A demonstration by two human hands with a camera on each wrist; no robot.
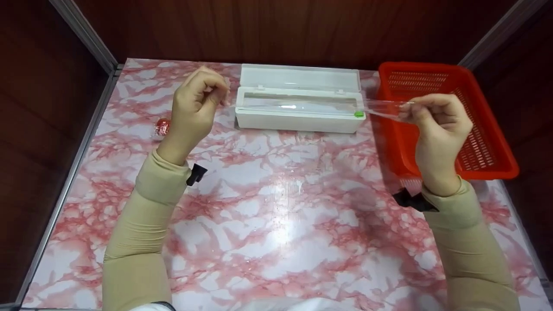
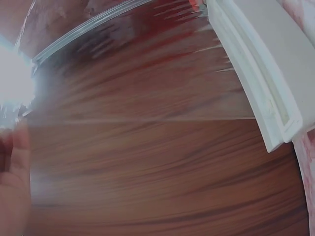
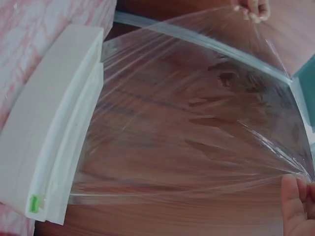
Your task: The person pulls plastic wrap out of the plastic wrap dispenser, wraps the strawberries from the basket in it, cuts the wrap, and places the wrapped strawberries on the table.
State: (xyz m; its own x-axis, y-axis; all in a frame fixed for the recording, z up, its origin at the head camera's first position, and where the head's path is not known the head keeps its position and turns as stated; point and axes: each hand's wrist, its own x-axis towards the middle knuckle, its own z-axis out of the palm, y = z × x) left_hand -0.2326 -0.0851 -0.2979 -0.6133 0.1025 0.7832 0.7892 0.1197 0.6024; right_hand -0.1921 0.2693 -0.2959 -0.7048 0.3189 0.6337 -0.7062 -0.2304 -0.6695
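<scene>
A clear sheet of cling film (image 3: 167, 113) stretches up from a long white cling film dispenser (image 1: 298, 122) whose lid (image 1: 300, 77) stands open at the back. My left hand (image 1: 196, 99) pinches one corner of the film, raised beyond the dispenser's left end. At the other side my right hand (image 1: 440, 129) pinches the opposite corner between thumb and fingers, in front of the red basket. In the right wrist view the film fans out between both hands and the box, creased near the right fingertips. A green slider (image 1: 359, 114) sits at the box's right front edge.
A red plastic basket (image 1: 479, 116) with slotted walls stands at the right, partly behind my right hand. Beside my left wrist lies a small red item in clear wrapping (image 1: 162, 127). Dark wood-look panels (image 1: 302, 30) enclose the pink marbled table (image 1: 276, 207).
</scene>
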